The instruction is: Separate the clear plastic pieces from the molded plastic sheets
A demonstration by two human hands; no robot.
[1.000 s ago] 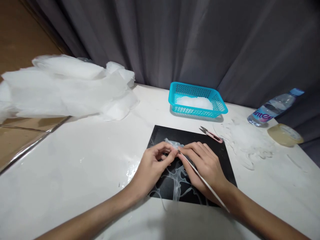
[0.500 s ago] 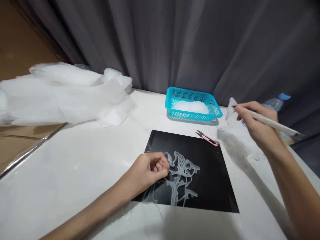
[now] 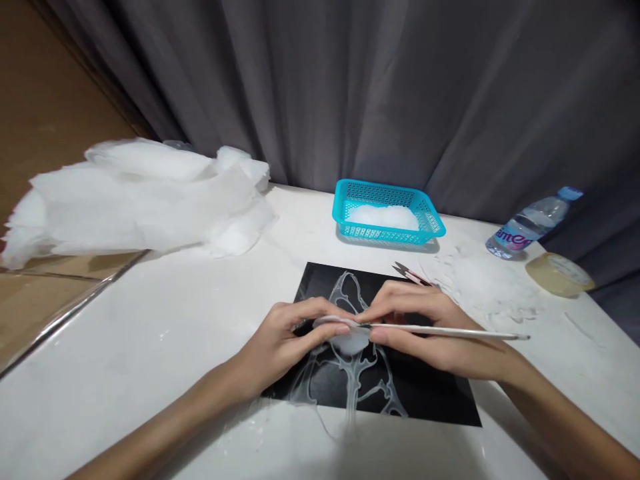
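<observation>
Both my hands meet over a black square sheet (image 3: 430,380) that carries a translucent white openwork cutout (image 3: 353,380) with branching, curling strips. Between thumb and fingers of my left hand (image 3: 295,337) is a small sheer white piece (image 3: 350,341), held just above the cutout. My right hand (image 3: 420,320) grips a slim white stick-like tool (image 3: 450,331), its dark tip at the white piece and its long end pointing right. Whether the right fingers also pinch the white piece, I cannot tell. Thread snips (image 3: 413,275) lie behind my right hand, partly hidden by it.
A turquoise basket (image 3: 390,233) holding white material (image 3: 383,216) stands at the back. White sheets (image 3: 145,207) are heaped on the left. White scraps (image 3: 483,287), a water bottle (image 3: 530,225) and a tape roll (image 3: 560,275) are on the right. A grey curtain (image 3: 310,87) hangs behind.
My right hand has come from the right side to the middle with the tool. The sheer white piece is now over the cutout, and my left hand has closed on it.
</observation>
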